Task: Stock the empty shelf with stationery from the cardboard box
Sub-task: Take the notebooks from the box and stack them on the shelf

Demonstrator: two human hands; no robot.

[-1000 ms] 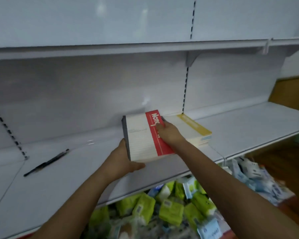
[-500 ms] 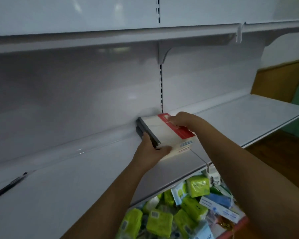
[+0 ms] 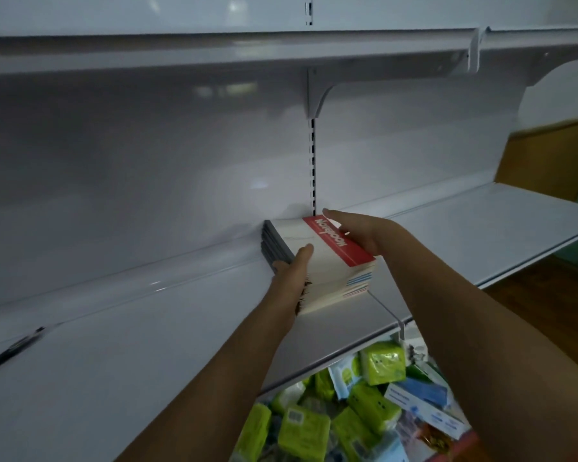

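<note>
Stack of notebooks (image 3: 321, 265) on the white shelf (image 3: 147, 345), pushed back against the rear panel beside the slotted upright (image 3: 312, 161). Left hand (image 3: 291, 275) flat against the stack's near-left side, thumb on top, fingers straight; right hand (image 3: 354, 233) flat along its right side, fingers together. Possible slip: loose upper notebooks sliding askew under uneven pressure. Below the stack, bin (image 3: 454, 443) heaped with green packets (image 3: 302, 428).

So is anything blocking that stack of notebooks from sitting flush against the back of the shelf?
Nothing visible does. The stack of notebooks already sits on the shelf against the back panel, with the left hand and right hand on its sides.
</note>
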